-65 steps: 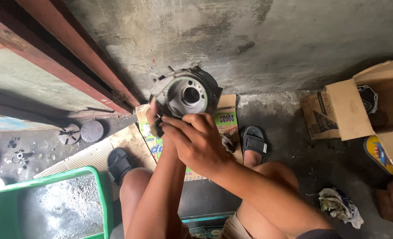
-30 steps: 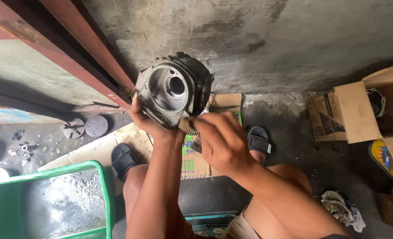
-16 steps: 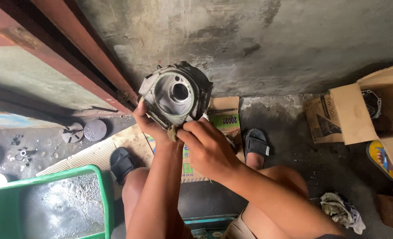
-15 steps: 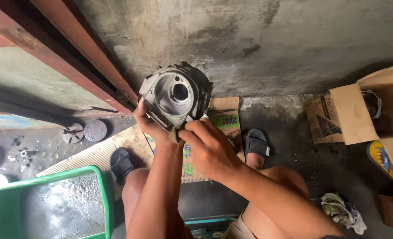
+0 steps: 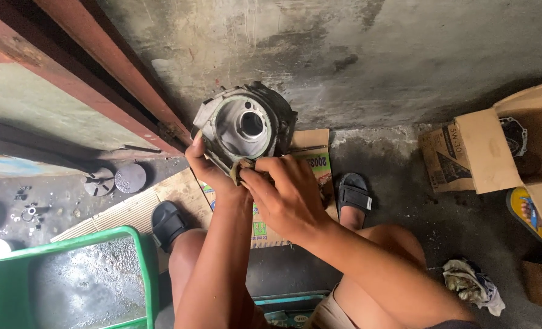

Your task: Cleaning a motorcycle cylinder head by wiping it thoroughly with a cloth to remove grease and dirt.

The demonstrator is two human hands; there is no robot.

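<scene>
1. You are holding the housing (image 5: 246, 127) up in front of the wall (image 5: 374, 55), above the cardboard sheet (image 5: 310, 159); it is sitting slightly higher than half a second ago, with its open bore still facing you.
2. Your left hand (image 5: 213, 173) is gripping the housing's lower left rim, thumb up along the edge, as before.
3. Your right hand (image 5: 289, 198) is pinching a small brownish pad (image 5: 244, 167) against the lower rim; it has slid a little to the right since the earlier frame.
4. You are squatting on a grimy concrete floor (image 5: 405, 207), with black sandals (image 5: 353, 194) on both feet and printed cardboard beneath them.
5. A red-brown metal frame (image 5: 100, 79) is slanting along the left; the wall is rough, stained cement.
6. A green tub (image 5: 70, 280) of murky liquid is sitting at lower left, an open carton (image 5: 509, 152) at right, a crumpled rag (image 5: 469, 283) near your knee.
7. The housing is round, grey cast metal, dirty, with a smooth inner bowl and a central hole.
</scene>
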